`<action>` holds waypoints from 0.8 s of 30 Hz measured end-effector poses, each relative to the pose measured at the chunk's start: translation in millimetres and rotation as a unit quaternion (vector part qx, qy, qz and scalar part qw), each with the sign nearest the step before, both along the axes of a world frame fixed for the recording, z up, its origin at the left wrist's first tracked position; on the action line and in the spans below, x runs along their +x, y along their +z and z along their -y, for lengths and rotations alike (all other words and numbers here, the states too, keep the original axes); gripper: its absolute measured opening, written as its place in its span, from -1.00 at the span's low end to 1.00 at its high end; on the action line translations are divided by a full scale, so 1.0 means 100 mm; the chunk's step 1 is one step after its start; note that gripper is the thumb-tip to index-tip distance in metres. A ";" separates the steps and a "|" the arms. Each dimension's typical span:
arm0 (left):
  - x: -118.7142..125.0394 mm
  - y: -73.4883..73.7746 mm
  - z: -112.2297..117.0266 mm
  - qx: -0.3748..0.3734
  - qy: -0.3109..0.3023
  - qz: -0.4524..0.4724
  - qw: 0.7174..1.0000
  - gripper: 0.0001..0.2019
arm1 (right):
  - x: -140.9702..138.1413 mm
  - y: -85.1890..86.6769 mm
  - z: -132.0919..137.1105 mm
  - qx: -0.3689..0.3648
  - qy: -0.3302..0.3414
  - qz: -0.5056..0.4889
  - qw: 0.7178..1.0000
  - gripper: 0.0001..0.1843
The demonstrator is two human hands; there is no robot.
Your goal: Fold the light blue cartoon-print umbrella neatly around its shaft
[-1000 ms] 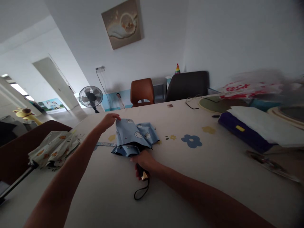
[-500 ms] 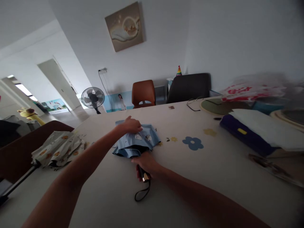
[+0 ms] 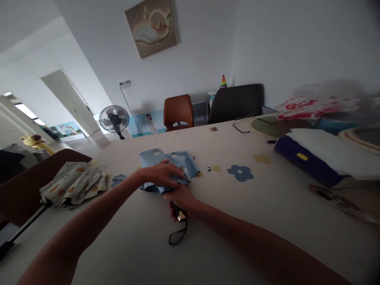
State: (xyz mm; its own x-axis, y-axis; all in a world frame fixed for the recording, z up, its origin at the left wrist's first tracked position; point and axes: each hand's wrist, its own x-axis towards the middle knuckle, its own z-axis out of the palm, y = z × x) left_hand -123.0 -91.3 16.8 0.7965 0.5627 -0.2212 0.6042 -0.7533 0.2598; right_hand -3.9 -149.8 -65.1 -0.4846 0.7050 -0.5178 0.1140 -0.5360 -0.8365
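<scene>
A folded light-blue umbrella (image 3: 160, 158) with small cartoon prints lies on the white tablecloth (image 3: 225, 221) in front of me. My right hand (image 3: 182, 201) is closed round its black handle, whose gold ring and black wrist loop (image 3: 177, 234) stick out towards me. My left hand (image 3: 162, 175) lies on the near part of the blue canopy, fingers curled over the cloth and pressing it down beside my right hand.
A second folded umbrella (image 3: 74, 183), cream with orange prints, lies at the left table edge. At the right sit a purple box (image 3: 299, 162) under white cloth, round mats and a red-printed bag. Two chairs and a standing fan (image 3: 114, 119) are beyond the table.
My left hand has come back from the canopy's far corner, which it held up, and now presses the cloth down near the handle. The canopy lies flatter. My right hand has stayed on the handle.
</scene>
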 end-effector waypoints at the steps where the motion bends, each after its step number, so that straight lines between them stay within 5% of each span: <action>1: 0.01 0.00 0.02 0.010 -0.003 0.002 1.000 -0.64 | 0.00 0.00 0.00 0.000 0.002 0.000 1.000 -0.82; 6: -0.08 -0.10 0.10 0.043 0.015 0.029 0.999 -0.57 | -0.01 -0.01 0.00 0.012 -0.003 0.001 1.000 -0.84; 16: -0.22 -0.62 0.36 0.208 0.106 0.148 0.961 -0.57 | -0.02 0.00 0.02 0.050 -0.009 0.009 0.999 -0.83; 24: -0.27 -0.70 0.30 0.230 0.096 0.169 0.954 -0.64 | 0.01 0.01 0.00 0.037 -0.036 -0.018 0.999 -0.84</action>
State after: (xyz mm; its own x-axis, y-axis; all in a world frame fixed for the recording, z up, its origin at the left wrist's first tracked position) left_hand -150.4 -121.8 -52.7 0.6513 0.6806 0.3355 0.6826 -0.7186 0.1328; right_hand -2.4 -149.7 -64.6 -0.4491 0.7742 -0.4460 0.0466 -0.4782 -0.8770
